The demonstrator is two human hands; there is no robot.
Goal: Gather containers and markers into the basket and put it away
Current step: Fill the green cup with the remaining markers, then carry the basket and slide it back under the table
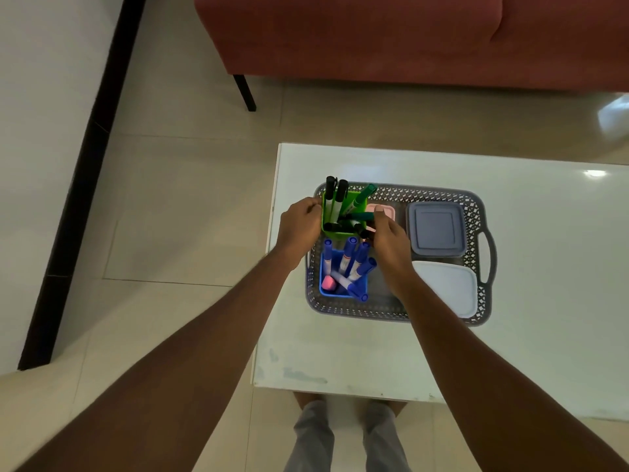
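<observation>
A grey perforated basket (476, 212) sits on the white table (544, 335). Inside it stand a green cup (335, 233) of black and green markers (335, 199) and a blue cup (340, 294) of blue markers (349, 253). My left hand (299, 223) grips the green cup's left rim. My right hand (388, 240) grips the cup's right side, fingers curled around it. A pink lidded box (386, 210), a grey-blue lidded container (437, 229) and a white lidded container (449, 287) lie in the basket too.
A red sofa (408, 39) with a black leg stands beyond the table. Tiled floor surrounds the table; a dark strip runs along the wall at left. My legs show below the table's near edge.
</observation>
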